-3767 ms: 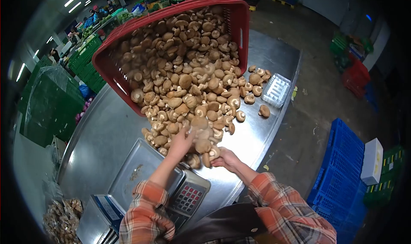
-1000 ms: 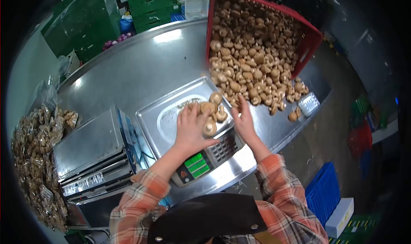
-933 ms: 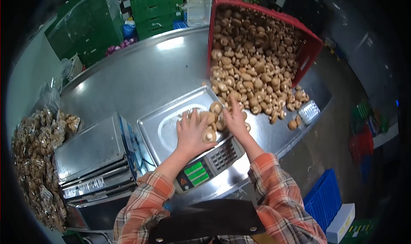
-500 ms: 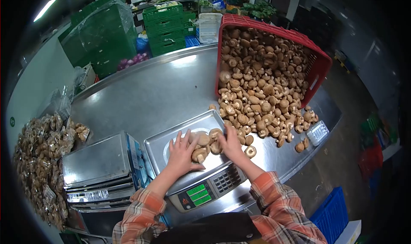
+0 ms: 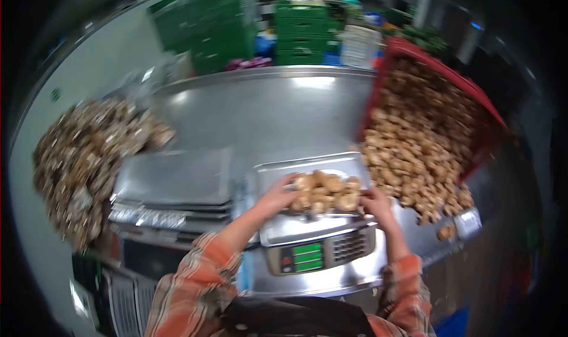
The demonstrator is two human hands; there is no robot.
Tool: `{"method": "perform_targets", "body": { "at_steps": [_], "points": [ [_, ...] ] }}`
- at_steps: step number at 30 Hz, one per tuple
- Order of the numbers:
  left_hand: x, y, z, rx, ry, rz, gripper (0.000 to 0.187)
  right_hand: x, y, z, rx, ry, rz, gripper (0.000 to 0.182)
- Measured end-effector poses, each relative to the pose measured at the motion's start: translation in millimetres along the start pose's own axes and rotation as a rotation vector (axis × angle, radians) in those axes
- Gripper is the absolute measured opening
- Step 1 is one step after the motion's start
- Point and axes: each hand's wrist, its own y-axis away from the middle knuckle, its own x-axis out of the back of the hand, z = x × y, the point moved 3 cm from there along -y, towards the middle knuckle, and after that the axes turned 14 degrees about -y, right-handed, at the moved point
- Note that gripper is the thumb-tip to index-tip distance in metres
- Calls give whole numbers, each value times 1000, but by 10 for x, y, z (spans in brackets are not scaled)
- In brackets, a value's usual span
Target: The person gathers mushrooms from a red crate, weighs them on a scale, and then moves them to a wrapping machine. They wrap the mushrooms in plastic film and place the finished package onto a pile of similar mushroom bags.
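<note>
Your left hand (image 5: 283,196) and right hand (image 5: 376,207) flank a cluster of rounded brown mushrooms (image 5: 322,189) on the shallow, rectangular silver metal pan (image 5: 290,235). Your fingers curve against the cluster's two sides; blur prevents telling whether either hand clasps a mushroom or only braces the group.

CAUTION: Uneven pressure between your hands may roll mushrooms out through the unguarded near or far side of the grip. Hand weight borne on the pan may falsify the reading of the grey scale with green-lit displays (image 5: 370,248), on your side of the grip. Dropping your right wrist may strike its nearby keypad. Right of the grip, loose brown mushrooms (image 5: 414,165) spill from the red plastic crate (image 5: 441,62); a wide rightward sweep may dislodge them.
</note>
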Motion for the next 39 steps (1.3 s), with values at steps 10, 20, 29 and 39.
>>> {"method": "perform_targets", "body": {
  "at_steps": [10, 20, 29, 39],
  "points": [
    [2536, 1567, -167, -147, -612, 391, 88, -2963, 445, -915, 124, -45, -236, 27],
    [4356, 2209, -989, -25, -504, 321, 96, -5005, 511, -585, 267, 351, -260, 31],
    [4421, 3334, -1243, -25, -1337, 823, 23, -4146, 1497, -299, 767, 829, 253, 16],
    [4155, 3609, -1194, 62, -1390, 1091, 29, -4698, 1601, -342, 820, 851, 299, 18]
  ]
}}
